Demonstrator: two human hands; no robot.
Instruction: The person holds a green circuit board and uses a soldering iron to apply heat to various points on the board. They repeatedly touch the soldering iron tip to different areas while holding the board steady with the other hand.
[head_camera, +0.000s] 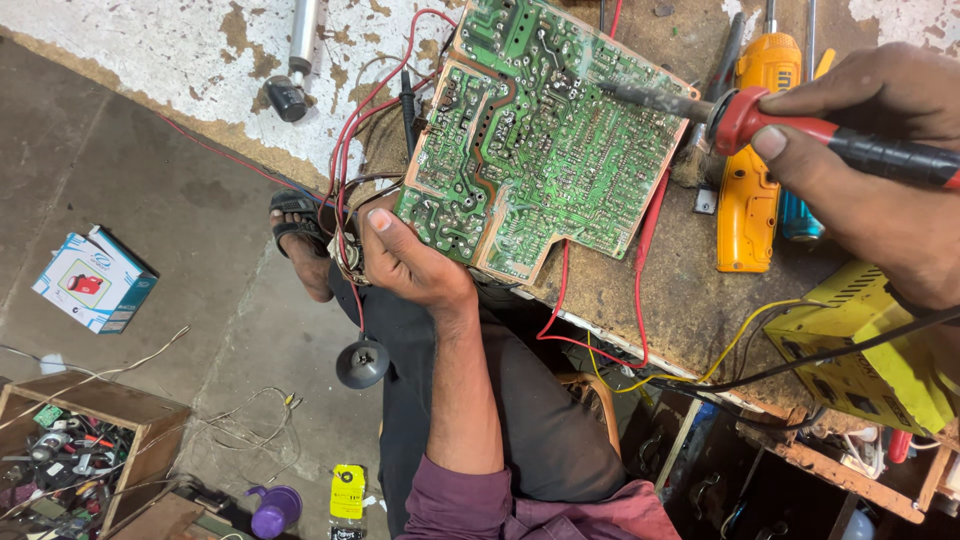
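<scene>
**Workshop clutter around the bench**

From my remote view I saw a worn workbench with peeling white paint. A yellow cordless drill lay on it, just beside a blue cylinder. A yellow metal box sat at the bench's right edge. Near the top left lay a metal cylinder.

On the concrete floor a blue and white carton rested well apart from the bench. A wooden crate of mixed parts stood at lower left, near a purple cup and a yellow tag. A sandalled foot was below the bench.
</scene>
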